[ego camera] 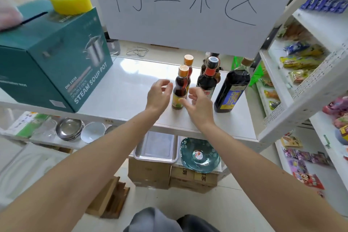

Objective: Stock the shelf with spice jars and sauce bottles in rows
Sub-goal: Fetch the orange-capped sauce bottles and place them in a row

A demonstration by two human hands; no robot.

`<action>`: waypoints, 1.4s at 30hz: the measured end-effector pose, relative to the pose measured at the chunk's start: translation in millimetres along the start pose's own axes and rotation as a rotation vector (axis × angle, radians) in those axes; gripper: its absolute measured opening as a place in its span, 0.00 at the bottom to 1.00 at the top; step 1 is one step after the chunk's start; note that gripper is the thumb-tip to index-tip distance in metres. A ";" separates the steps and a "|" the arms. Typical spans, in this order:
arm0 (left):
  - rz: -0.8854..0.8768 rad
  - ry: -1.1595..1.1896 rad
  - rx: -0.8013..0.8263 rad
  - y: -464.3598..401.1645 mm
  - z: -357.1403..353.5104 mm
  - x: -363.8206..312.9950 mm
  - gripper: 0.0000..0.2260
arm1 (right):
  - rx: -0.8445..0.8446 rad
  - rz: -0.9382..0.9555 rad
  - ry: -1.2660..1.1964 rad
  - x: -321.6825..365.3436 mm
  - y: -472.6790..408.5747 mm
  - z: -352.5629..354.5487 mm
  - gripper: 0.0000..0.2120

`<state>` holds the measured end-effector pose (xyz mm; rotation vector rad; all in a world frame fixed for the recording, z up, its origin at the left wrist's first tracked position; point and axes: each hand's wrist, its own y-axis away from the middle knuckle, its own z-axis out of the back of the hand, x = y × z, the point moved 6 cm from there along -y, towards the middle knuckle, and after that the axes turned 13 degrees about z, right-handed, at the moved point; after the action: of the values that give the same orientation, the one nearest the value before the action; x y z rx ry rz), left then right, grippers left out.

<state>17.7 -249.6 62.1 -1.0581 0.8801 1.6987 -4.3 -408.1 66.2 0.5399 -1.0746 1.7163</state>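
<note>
On the white shelf (122,88) stand several sauce bottles. A small bottle with an orange cap (180,88) stands nearest, with a second one like it (188,62) just behind. To their right are a dark bottle with a red neck label (208,79) and a large dark bottle with a blue label (232,88). My left hand (159,95) hovers just left of the near small bottle, fingers loosely curved, holding nothing. My right hand (197,104) is just right of that bottle, fingers spread and relaxed; whether it touches the bottle is unclear.
A teal soup pot box (56,62) fills the shelf's left side, with a yellow tape roll (70,2) on top. A paper sign (188,5) hangs above. Snack shelves (301,66) stand at the right. Below are steel bowls (69,129), a metal tray (156,147) and a green plate (199,155).
</note>
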 end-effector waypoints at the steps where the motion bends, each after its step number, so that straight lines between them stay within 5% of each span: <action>1: 0.006 0.000 0.002 -7.5 0.4 2.0 0.14 | 0.023 -0.013 0.010 -4.1 -0.9 -8.4 0.19; 8: 0.061 -0.001 0.051 -47.8 -2.8 21.3 0.14 | 0.073 -0.315 0.051 -44.8 -7.3 -68.5 0.41; 20: 0.084 -0.054 0.161 -107.8 10.5 52.1 0.15 | -0.253 -0.403 -0.003 -73.4 -20.5 -98.3 0.28; 30: -0.038 -0.100 0.410 -116.4 -41.7 22.8 0.18 | -0.233 -0.369 -0.072 -69.5 5.6 -90.2 0.25; 37: -0.057 -0.028 0.548 -119.0 -75.0 10.7 0.33 | -0.175 -0.382 -0.074 -78.4 28.5 -67.1 0.25; 42: -0.107 0.035 0.522 -120.7 -80.0 -3.7 0.22 | -0.157 -0.380 -0.084 -75.1 30.6 -61.3 0.25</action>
<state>153.4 -283.1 23.6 -0.7622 1.1856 1.2636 5.8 -397.4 -34.3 0.6731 -1.0772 1.2775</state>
